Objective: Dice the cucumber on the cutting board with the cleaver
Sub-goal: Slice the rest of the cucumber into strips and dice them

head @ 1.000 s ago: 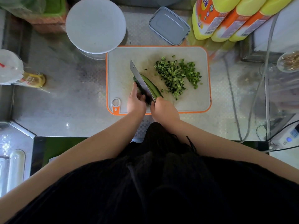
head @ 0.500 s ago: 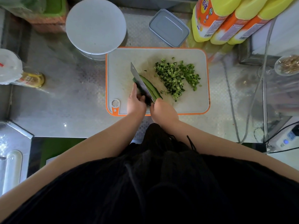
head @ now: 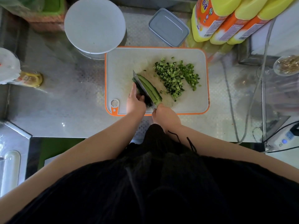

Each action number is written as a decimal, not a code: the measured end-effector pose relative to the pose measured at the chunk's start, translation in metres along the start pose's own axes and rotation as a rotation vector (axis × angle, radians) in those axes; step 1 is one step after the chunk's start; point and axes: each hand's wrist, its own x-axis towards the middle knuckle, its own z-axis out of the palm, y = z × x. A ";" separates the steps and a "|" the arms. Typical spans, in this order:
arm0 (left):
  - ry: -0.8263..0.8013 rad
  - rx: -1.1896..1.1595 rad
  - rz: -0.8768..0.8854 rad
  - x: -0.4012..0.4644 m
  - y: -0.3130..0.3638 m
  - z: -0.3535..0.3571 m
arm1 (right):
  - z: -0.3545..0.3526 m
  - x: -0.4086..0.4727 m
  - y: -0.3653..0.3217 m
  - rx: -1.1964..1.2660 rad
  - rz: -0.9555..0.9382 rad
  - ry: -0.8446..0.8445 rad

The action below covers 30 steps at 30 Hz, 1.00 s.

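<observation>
Orange-rimmed cutting board (head: 123, 65): at its near edge the right hand (head: 166, 116) grips the cleaver (head: 143, 88), the left hand (head: 135, 102) pins the cucumber (head: 150, 88); diced pieces (head: 175, 76) lie toward the far right corner.

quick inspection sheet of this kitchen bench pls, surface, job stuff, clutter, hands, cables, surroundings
surface: metal counter, shiny, under the cutting board.
job's things: cleaver lengthwise in cucumber strips; diced pile to the right.
clutter: white plate, grey lidded box, three yellow bottles, small jar.
hands: left hand steadies the cucumber; right hand grips the handle.
cables: grey cable trails across the counter's right side.
surroundings: white device at right edge.
</observation>
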 end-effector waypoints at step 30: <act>-0.018 0.020 0.005 -0.009 0.017 -0.010 | 0.006 0.002 0.000 -0.011 -0.250 0.057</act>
